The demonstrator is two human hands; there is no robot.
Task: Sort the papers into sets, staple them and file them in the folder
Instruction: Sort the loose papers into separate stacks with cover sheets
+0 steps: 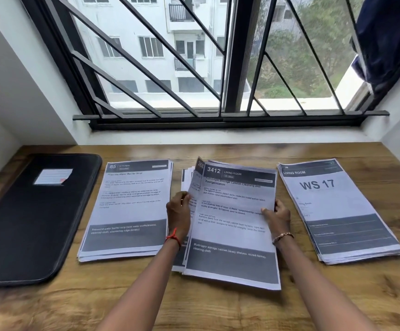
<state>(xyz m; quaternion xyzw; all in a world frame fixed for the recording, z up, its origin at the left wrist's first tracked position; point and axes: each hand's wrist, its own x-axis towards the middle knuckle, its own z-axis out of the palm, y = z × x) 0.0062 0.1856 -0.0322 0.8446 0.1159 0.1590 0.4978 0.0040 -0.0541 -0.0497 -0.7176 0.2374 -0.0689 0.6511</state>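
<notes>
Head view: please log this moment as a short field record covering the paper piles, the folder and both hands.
surface: wooden desk
folder: black, closed, lying flat at the far left
left pile: top sheet headed 85 KITCHEN, no hand on it
middle pile: top sheet headed 3412 LIVING ROOM, sheets fanned out beneath it
right pile: top sheet reads WS 17, LIVING ROOM
left hand: grips the middle pile's left edge
right hand: grips its right edge, thumb on top
stage: sorting; folder not yet opened

We see soft, even daylight from the window (194, 56) glaring palely on the table (146, 151), edges bowed by wide-angle distortion, fine print blurred.
</notes>
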